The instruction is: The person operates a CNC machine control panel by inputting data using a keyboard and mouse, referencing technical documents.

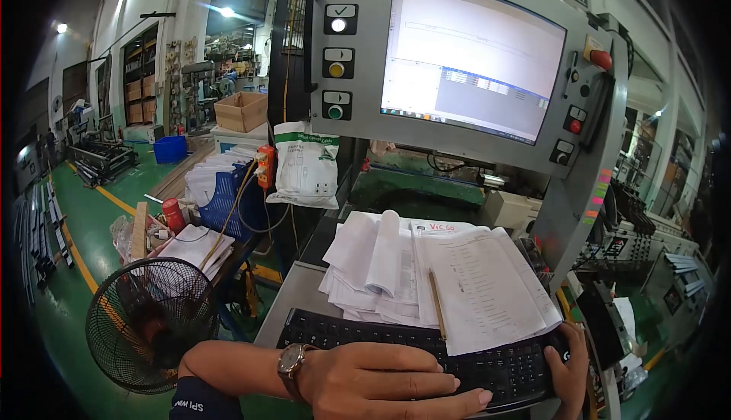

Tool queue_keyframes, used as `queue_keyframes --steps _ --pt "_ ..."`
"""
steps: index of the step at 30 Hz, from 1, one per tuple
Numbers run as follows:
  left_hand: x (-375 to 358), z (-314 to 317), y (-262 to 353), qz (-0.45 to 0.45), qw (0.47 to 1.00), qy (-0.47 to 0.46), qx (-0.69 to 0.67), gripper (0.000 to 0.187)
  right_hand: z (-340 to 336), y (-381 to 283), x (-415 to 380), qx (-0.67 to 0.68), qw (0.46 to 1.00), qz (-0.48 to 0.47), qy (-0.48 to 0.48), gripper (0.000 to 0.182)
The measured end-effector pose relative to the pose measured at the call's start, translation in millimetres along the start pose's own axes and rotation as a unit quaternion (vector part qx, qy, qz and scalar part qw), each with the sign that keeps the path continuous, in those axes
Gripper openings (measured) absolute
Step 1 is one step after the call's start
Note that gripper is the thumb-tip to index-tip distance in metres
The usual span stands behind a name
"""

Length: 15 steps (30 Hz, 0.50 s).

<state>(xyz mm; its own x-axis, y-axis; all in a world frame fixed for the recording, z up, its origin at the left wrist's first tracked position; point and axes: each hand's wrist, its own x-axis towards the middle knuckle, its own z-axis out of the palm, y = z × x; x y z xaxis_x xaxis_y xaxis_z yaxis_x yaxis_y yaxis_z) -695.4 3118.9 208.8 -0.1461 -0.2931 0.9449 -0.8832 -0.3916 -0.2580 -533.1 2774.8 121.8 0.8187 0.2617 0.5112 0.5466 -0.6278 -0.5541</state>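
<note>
Keyboard [426,348]: black, lying across the front edge of the grey console shelf [293,294], right under both of your hands; its right part is being covered by the paperwork.
Left hand [381,382]: you are resting it flat on the keyboard's front edge, fingers held together and stretching to the right, gripping nothing; a wristwatch [290,361] is sitting on the wrist.
Right hand [569,374]: you are curling it over the keyboard's right end, fingertips lying on the keys; whether it is gripping the edge, you cannot tell from this view.
Papers [457,283]: a loose stack is spreading behind the keyboard and lapping onto it, with one sheet curling upward.
Pencil [436,303]: lying on the papers, pointing toward the keyboard.
Monitor [472,58]: standing above the papers, showing a pale window with a table.
Buttons [339,62]: three are sitting in a column left of the screen.
Fan [151,321]: a caged fan is standing on the green floor to your left.
</note>
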Motion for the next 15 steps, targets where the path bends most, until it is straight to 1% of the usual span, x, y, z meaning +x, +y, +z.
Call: queue_keyframes --steps 5,9,12,14,15 --pt "-5 15 -19 0.097 0.993 0.071 0.022 0.071 1 4 0 0.008 1.0 -0.002 0.0 0.055" --pt "-6 15 -21 0.106 0.992 0.07 0.022 0.07 0 3 0 0.018 1.0 -0.002 -0.002 0.054" --pt "-8 14 -21 0.11 0.992 0.066 0.024 0.07 1 4 0 0.024 1.0 -0.004 0.004 0.054" --pt "-6 10 -16 0.071 0.996 0.043 0.018 0.069 2 1 0 0.028 1.0 0.001 0.009 0.053" --pt "-3 4 -5 0.032 0.999 0.02 0.01 0.068 2 1 0 0.026 1.0 -0.001 0.01 0.054"
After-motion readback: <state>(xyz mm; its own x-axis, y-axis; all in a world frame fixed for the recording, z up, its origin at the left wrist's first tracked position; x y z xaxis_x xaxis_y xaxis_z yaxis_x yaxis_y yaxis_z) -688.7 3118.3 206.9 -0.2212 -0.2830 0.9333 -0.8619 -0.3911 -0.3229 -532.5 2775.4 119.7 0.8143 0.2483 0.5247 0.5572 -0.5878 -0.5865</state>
